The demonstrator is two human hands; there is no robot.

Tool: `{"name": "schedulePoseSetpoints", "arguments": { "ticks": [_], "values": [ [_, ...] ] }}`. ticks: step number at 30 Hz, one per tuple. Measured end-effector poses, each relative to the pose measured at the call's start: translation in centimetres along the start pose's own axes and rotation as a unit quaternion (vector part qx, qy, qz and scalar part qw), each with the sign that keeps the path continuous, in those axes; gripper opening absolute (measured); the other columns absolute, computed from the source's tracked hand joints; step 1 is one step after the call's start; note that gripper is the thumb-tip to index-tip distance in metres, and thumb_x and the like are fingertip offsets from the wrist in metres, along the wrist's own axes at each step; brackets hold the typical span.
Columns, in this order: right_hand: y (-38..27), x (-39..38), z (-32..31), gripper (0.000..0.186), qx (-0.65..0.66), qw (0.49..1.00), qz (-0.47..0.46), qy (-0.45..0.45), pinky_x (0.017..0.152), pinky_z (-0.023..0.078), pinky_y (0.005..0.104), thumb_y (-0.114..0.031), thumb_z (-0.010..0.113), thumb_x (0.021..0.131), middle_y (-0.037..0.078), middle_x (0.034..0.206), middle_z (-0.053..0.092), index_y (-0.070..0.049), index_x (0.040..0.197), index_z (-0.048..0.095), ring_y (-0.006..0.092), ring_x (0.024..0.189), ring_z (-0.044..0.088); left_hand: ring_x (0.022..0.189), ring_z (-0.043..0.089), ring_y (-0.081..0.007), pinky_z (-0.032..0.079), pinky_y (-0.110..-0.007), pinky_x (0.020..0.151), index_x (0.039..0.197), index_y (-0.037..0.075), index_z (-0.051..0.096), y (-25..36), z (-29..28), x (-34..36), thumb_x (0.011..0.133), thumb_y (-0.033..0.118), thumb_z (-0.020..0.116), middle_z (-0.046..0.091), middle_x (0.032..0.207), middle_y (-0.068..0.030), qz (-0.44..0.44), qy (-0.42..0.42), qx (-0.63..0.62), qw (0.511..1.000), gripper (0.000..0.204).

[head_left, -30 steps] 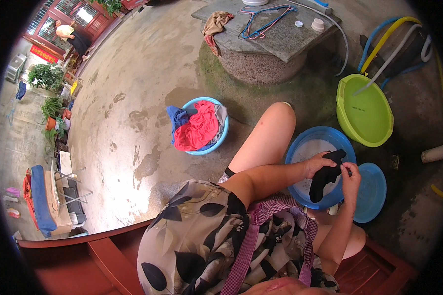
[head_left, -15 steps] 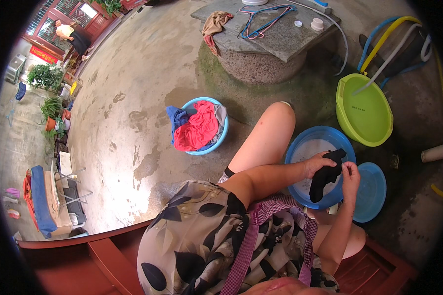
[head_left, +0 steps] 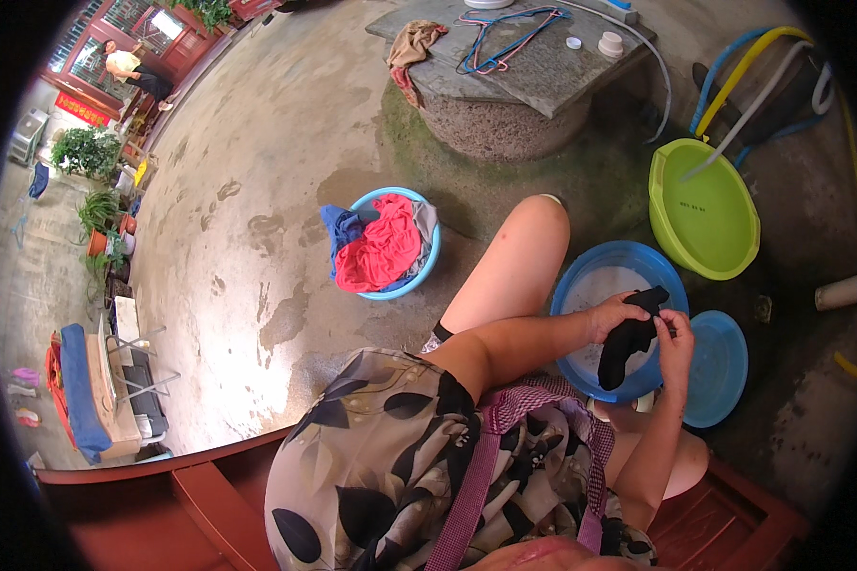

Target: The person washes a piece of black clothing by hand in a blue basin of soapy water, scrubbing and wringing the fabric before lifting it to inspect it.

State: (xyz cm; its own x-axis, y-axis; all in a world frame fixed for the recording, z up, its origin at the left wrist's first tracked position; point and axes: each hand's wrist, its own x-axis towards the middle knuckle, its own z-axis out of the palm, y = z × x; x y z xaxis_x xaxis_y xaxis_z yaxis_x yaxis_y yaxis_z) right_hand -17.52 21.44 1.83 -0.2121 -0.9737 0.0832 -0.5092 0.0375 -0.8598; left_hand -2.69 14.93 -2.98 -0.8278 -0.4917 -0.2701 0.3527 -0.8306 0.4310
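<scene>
Black cloth (head_left: 625, 352) is hanging in the person's hands over the blue basin (head_left: 568, 285), its top end pointing toward one o'clock and its lower end toward six o'clock, near the rim; whether it is touching the whitish water (head_left: 590, 290), I cannot tell. Taking that basin as the dial's centre, with twelve at the top of the view, the left hand (head_left: 616, 320) is reaching in from nine o'clock. Its fingers are curling closed around the cloth's upper part. The right hand (head_left: 673, 329) is coming in from five o'clock, nearly closed, its thumb and fingertips pinching at the cloth's right-hand edge.

A smaller blue basin (head_left: 721, 373) is sitting just beside the first at four o'clock. A green basin (head_left: 709, 224) is standing at one o'clock, the end of a grey hose (head_left: 728, 138) dipping inside its rim. Toward ten o'clock, a light-blue tub (head_left: 432, 252) is holding red clothing (head_left: 383, 249) and blue clothing (head_left: 343, 226). At eleven o'clock, a stone slab (head_left: 543, 81) is carrying wire hangers (head_left: 493, 59), while a brown cloth (head_left: 413, 46) is draping over its left edge. Far off toward ten o'clock, another person (head_left: 124, 65) is showing near a red door.
</scene>
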Motion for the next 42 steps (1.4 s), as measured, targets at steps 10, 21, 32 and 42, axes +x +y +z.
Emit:
{"name": "schedulePoseSetpoints", "arguments": {
  "ticks": [10, 21, 32, 42],
  "values": [
    [0.3, -0.1, 0.6, 0.01, 0.085, 0.989, 0.116, 0.033, 0.057, 0.04, 0.0211, -0.014, 0.058, 0.084, -0.001, 0.072, 0.054, -0.004, 0.085, 0.058, 0.007, 0.063, 0.049, 0.079, 0.06, -0.0241, 0.052, -0.039, 0.066, 0.123, 0.012, 0.044, 0.1, -0.4, -0.5, 0.075, 0.012, 0.061, 0.06, 0.094, -0.0116, 0.01, -0.015, -0.001, 1.0, 0.05],
    [0.7, 0.1, 0.4, 0.01, 0.128, 0.987, 0.075, 0.062, 0.059, 0.042, 0.0223, -0.013, 0.051, 0.088, 0.002, 0.076, 0.056, -0.004, 0.09, 0.054, 0.0087, 0.067, 0.05, 0.094, 0.058, -0.0275, 0.048, -0.043, 0.082, 0.12, 0.004, 0.043, 0.9, -0.3, -0.4, 0.074, 0.008, 0.059, 0.057, 0.105, -0.0143, 0.015, -0.034, 0.001, 0.999, 0.049],
    [-0.5, -0.2, 0.0, 0.014, 0.175, 0.972, 0.129, 0.093, 0.061, 0.043, 0.0217, -0.016, 0.049, 0.089, 0.001, 0.082, 0.058, -0.005, 0.096, 0.056, 0.0083, 0.07, 0.052, 0.088, 0.06, -0.0274, 0.05, -0.039, 0.081, 0.115, 0.001, 0.045, 1.4, 1.0, -0.7, 0.069, 0.007, 0.052, 0.057, 0.1, -0.0149, -0.03, -0.015, -0.032, 0.999, 0.047],
    [-1.0, -0.4, 0.6, 0.01, 0.098, 0.992, 0.056, 0.052, 0.062, 0.044, 0.0243, -0.009, 0.059, 0.081, 0.002, 0.082, 0.059, -0.004, 0.089, 0.059, 0.0111, 0.072, 0.054, 0.084, 0.06, -0.0267, 0.051, -0.039, 0.078, 0.11, 0.0, 0.047, 1.6, 0.6, -0.8, 0.069, 0.007, 0.052, 0.058, 0.097, -0.0149, -0.053, -0.018, -0.031, 0.998, 0.042]
  ]
}}
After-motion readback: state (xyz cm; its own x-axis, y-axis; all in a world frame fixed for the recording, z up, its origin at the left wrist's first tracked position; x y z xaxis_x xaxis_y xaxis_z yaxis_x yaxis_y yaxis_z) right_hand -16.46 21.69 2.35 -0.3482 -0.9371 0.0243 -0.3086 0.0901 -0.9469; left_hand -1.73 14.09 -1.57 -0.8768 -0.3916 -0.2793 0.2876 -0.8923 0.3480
